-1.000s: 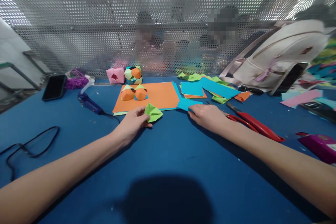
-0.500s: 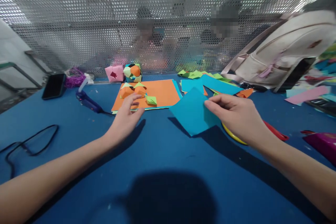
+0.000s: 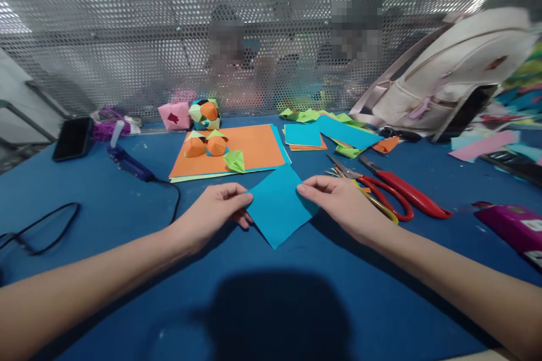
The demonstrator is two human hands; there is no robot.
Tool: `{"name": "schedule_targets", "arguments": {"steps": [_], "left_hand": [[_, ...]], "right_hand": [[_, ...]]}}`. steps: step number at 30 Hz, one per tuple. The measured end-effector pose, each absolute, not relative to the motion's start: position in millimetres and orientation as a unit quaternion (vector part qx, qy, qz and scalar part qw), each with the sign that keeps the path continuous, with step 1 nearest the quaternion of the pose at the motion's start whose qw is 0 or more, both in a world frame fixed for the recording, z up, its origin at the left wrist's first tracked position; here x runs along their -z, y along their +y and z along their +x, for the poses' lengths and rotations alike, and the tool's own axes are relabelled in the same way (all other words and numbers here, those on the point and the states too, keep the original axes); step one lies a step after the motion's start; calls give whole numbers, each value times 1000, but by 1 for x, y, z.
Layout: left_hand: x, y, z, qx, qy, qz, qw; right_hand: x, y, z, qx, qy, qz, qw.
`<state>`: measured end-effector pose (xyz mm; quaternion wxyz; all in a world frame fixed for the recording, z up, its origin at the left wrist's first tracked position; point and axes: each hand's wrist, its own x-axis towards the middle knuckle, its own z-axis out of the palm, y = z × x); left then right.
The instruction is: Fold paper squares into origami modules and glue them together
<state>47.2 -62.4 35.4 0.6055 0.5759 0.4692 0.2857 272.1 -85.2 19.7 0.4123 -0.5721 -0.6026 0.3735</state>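
A square sheet of blue paper [image 3: 279, 208] is held just above the table, turned so a corner points toward me. My left hand [image 3: 222, 208] pinches its left corner between thumb and fingers. On the other side, my right hand [image 3: 339, 200] grips its upper right edge. Behind the sheet lies a stack of large coloured paper, orange on top [image 3: 254, 144]. On that stack sit orange folded paper pieces [image 3: 206, 145] and a small green folded piece [image 3: 235, 161]. Red-handled scissors [image 3: 387, 189] lie beyond my right hand.
A blue glue gun [image 3: 129, 162] with its cord lies left, near a black phone [image 3: 73, 139]. Pink [image 3: 175, 116] and multicoloured [image 3: 205, 114] paper models stand at the back. Cut blue squares [image 3: 302, 135] lie behind; a white backpack [image 3: 457, 73] and purple packet [image 3: 512, 231] are right.
The blue sheet has moved left and toward me in my right hand. My left hand has come right and taken hold of its left corner. The scissors are now in fuller view.
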Motion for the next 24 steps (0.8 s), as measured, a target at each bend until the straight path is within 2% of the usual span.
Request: {"name": "schedule_targets", "arguments": {"steps": [6,11,24], "left_hand": [[-34,-65,50,-251,501,553,617],[-31,-65,52,-289,498,542,613],[-25,-66,53,-359,515,471,620]], "right_hand": [[-17,-92,280,-423,-628,-557,342],[-16,-99,286,-405,-674,-538,305],[-18,-97,292,-499,-624,-508,322]]}}
